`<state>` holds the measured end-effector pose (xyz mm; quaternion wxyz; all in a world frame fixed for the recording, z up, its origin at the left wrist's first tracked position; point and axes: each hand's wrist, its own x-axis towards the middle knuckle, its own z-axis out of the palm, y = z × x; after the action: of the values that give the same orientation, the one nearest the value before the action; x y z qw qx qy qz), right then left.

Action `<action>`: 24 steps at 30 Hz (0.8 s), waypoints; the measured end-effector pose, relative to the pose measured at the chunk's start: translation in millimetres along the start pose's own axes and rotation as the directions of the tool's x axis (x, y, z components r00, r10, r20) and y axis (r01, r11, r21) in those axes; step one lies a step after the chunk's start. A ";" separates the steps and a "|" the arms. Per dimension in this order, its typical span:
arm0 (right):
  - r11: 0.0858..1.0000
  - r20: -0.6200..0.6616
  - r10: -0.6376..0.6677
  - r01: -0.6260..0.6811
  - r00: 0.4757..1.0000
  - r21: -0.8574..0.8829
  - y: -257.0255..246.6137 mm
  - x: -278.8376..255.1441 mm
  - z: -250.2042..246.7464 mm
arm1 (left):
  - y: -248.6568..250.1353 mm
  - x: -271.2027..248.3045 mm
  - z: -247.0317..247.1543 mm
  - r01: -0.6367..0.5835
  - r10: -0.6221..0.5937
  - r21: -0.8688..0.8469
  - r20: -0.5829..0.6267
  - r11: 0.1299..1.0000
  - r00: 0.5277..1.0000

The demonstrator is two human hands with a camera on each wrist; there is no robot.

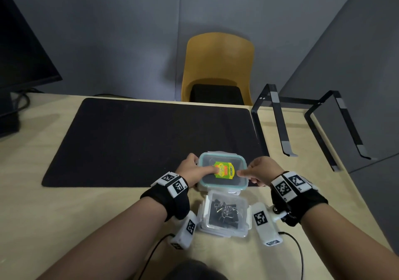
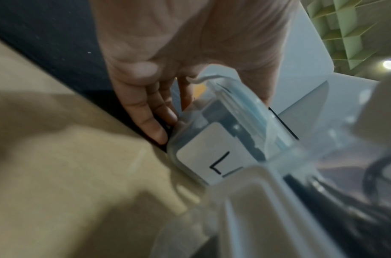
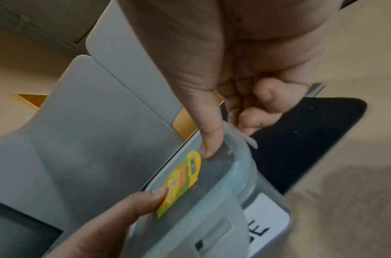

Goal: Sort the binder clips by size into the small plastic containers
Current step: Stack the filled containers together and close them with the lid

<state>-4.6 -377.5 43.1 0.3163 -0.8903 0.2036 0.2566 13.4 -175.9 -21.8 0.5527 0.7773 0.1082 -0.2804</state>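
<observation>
On the table (image 1: pixel 64 204), a mat (image 1: pixel 140 141). A lidded box (image 1: pixel 222 169) sits on the mat's near edge; just nearer, an open box (image 1: pixel 226 215) holds clips (image 1: pixel 224 211). A chair (image 1: pixel 218 68) stands behind, a stand (image 1: pixel 280 124) right.

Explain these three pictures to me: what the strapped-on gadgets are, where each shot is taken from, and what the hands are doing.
No machine here: a person wears cameras, one on the head and one on each wrist. The big picture looks down from the head; the two close-ups look along each hand. The left hand and right hand grip a lidded container from both sides, thumbs pressing on its lid near the yellow sticker. It sits at the edge of a black mat on a wooden table. Nearer the person, an open container holds black binder clips.
</observation>
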 end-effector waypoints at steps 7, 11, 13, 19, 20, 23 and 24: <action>0.996 -0.043 0.013 -0.017 0.999 -0.090 -9.7 8.0 2.1 | -3.7 3.4 -1.6 -0.019 0.019 -0.015 0.020 1.000 1.000; 0.990 0.084 0.068 -0.078 0.994 0.115 -3.6 7.5 -3.0 | -5.2 5.6 -1.2 -0.022 0.022 -0.022 0.020 1.000 1.000; 0.977 0.100 0.077 -0.095 0.992 0.190 -0.5 9.1 -3.4 | -6.0 6.1 -0.3 -0.023 0.023 -0.022 0.013 0.999 1.000; 0.905 0.166 0.075 -0.137 0.983 0.403 12.1 11.8 -1.7 | -4.1 3.7 1.2 -0.038 0.038 0.012 -0.005 0.999 0.999; 0.903 0.160 0.069 -0.130 0.985 0.409 13.0 12.1 -0.3 | -3.6 2.5 0.8 -0.042 0.042 0.010 -0.007 0.999 0.999; 0.917 0.131 0.066 -0.112 0.989 0.383 15.4 12.8 4.3 | -4.4 -0.3 0.0 -0.045 0.045 -0.032 -0.008 0.998 0.999; 0.925 0.118 0.067 -0.106 0.991 0.365 15.9 12.0 5.4 | -4.7 -1.4 -0.7 -0.044 0.043 -0.039 -0.008 0.998 0.999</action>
<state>-5.3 -387.7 25.2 0.4770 -0.7904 0.2706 0.2731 10.2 -173.3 -24.6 0.5736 0.7694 0.0988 -0.2633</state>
